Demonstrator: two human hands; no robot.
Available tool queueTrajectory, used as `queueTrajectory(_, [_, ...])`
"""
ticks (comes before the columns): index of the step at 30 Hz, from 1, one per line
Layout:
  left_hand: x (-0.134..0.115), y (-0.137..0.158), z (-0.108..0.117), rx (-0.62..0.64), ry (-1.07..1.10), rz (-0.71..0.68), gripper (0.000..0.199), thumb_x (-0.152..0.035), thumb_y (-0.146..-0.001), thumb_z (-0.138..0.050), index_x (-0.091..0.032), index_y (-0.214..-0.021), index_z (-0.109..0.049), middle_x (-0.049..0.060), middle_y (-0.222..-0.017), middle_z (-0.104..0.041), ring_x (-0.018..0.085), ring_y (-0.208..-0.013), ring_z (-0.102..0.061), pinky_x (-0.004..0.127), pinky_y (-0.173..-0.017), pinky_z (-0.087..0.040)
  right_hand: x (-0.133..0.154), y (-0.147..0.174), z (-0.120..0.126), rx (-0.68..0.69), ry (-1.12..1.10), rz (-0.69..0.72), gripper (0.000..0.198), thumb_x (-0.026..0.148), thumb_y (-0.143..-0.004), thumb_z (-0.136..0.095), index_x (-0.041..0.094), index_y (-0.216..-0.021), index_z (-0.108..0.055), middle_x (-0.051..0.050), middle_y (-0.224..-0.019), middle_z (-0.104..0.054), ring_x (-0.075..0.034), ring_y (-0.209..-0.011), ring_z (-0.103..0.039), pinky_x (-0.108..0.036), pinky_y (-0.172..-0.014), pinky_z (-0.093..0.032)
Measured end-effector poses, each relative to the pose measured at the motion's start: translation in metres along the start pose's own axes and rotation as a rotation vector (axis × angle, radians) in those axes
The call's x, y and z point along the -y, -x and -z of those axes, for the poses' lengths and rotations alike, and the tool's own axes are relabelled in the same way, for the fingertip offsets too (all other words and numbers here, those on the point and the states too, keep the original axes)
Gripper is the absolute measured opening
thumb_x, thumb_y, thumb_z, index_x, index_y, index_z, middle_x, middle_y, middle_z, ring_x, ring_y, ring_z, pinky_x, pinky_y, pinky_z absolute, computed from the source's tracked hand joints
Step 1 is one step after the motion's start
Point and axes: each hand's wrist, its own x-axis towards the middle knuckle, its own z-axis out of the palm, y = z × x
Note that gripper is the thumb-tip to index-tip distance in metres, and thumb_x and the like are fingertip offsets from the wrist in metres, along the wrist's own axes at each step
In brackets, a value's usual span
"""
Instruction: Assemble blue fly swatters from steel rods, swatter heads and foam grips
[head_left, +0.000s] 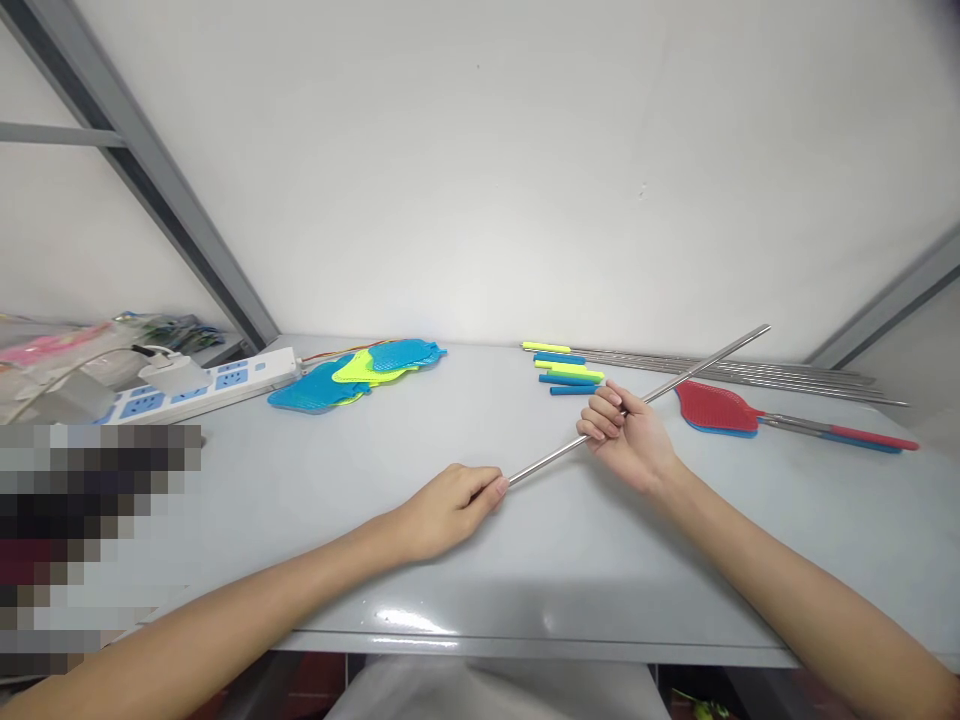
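A thin silver metal rod [709,362] slants above the table, its free end pointing up and to the right. My left hand [454,510] is closed round the rod's lower end, which the fingers hide. Farther up, my right hand [630,430] wraps its curled fingers about the middle of the rod, palm turned upward. Just behind the right hand lie several metal rods with blue and yellow-green grips, one a blue grip [571,391]. To its right rests a red fly swatter [716,408] on top of a blue one.
Loose blue and yellow-green fly swatter heads [311,388] overlap at the back left of the grey table [360,590]. Beside them stands a white power strip [232,378] with a plugged-in adapter. A white wall [480,180] and grey metal frame posts [161,190] bound the back.
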Motion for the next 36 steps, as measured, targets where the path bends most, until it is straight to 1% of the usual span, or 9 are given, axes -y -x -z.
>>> queueTrajectory(6, [-0.002,0.0,0.0,-0.035,0.034,0.036,0.033,-0.041,-0.083,-0.024,-0.018,-0.065,-0.039,-0.005,-0.055,-0.036,0.008,-0.051,-0.035,0.02,-0.05,-0.028,-0.004,0.007,-0.011,0.064,0.117,0.065,0.027,0.026,-0.078,-0.043,0.016,-0.056,-0.032,0.006,-0.045,-0.017,-0.006,-0.038,-0.022,-0.019,-0.04,-0.029])
queueTrajectory(9, [-0.002,-0.001,0.0,-0.037,0.053,0.037,0.034,-0.042,-0.082,-0.024,-0.017,-0.066,-0.041,-0.005,-0.056,-0.037,0.008,-0.052,-0.035,0.02,-0.05,-0.029,-0.003,0.008,-0.012,0.056,0.16,0.086,0.027,0.026,-0.078,-0.043,0.016,-0.055,-0.032,0.006,-0.044,-0.018,-0.006,-0.038,-0.024,-0.019,-0.04,-0.03])
queueTrajectory(14, [0.0,-0.002,0.001,-0.047,0.059,0.033,0.035,-0.042,-0.082,-0.025,-0.017,-0.065,-0.042,-0.005,-0.054,-0.034,0.007,-0.051,-0.032,0.02,-0.048,-0.027,0.003,-0.003,0.001,-0.11,0.142,0.135,0.025,0.024,-0.075,-0.041,0.017,-0.054,-0.031,0.006,-0.043,-0.022,-0.006,-0.037,-0.027,-0.02,-0.04,-0.033])
queueTrajectory(18, [0.002,-0.003,0.002,-0.093,0.033,0.042,0.034,-0.04,-0.082,-0.026,-0.016,-0.063,-0.043,-0.004,-0.054,-0.033,0.007,-0.05,-0.031,0.02,-0.047,-0.025,0.013,-0.015,0.014,-0.257,0.049,0.187,0.023,0.02,-0.073,-0.039,0.017,-0.054,-0.027,0.006,-0.041,-0.02,-0.006,-0.035,-0.026,-0.019,-0.037,-0.03])
queueTrajectory(20, [0.003,-0.003,0.003,-0.113,0.021,0.04,0.033,-0.039,-0.082,-0.027,-0.017,-0.064,-0.044,-0.004,-0.055,-0.035,0.007,-0.05,-0.032,0.02,-0.048,-0.025,0.019,-0.019,0.019,-0.282,0.021,0.214,0.022,0.019,-0.071,-0.039,0.017,-0.054,-0.026,0.006,-0.041,-0.02,-0.006,-0.035,-0.026,-0.019,-0.036,-0.03])
queueTrajectory(24, [0.003,-0.003,0.004,-0.139,-0.01,0.03,0.032,-0.039,-0.082,-0.028,-0.017,-0.067,-0.046,-0.004,-0.055,-0.039,0.007,-0.05,-0.034,0.02,-0.048,-0.026,0.029,-0.022,0.025,-0.309,-0.11,0.207,0.02,0.014,-0.068,-0.038,0.017,-0.054,-0.024,0.007,-0.04,-0.02,-0.006,-0.034,-0.024,-0.018,-0.033,-0.028])
queueTrajectory(28, [0.003,-0.003,0.006,-0.171,-0.032,0.025,0.03,-0.038,-0.081,-0.029,-0.018,-0.07,-0.047,-0.004,-0.058,-0.043,0.008,-0.051,-0.036,0.02,-0.05,-0.028,0.036,-0.026,0.033,-0.427,-0.237,0.328,0.019,0.013,-0.066,-0.034,0.017,-0.053,-0.021,0.007,-0.039,-0.016,-0.005,-0.031,-0.019,-0.016,-0.029,-0.022])
queueTrajectory(30, [0.003,-0.004,0.006,-0.186,-0.042,0.02,0.029,-0.038,-0.082,-0.029,-0.018,-0.071,-0.047,-0.004,-0.059,-0.044,0.008,-0.052,-0.037,0.02,-0.051,-0.029,0.037,-0.027,0.037,-0.455,-0.218,0.357,0.019,0.014,-0.065,-0.032,0.017,-0.052,-0.019,0.007,-0.038,-0.015,-0.005,-0.03,-0.018,-0.017,-0.028,-0.021])
queueTrajectory(36, [0.003,-0.004,0.007,-0.226,-0.038,0.026,0.026,-0.036,-0.082,-0.029,-0.018,-0.076,-0.047,-0.002,-0.065,-0.048,0.009,-0.057,-0.041,0.021,-0.053,-0.031,0.033,-0.031,0.044,-0.434,-0.134,0.311,0.022,0.013,-0.065,-0.03,0.016,-0.05,-0.014,0.006,-0.036,-0.013,-0.005,-0.028,-0.019,-0.017,-0.028,-0.021])
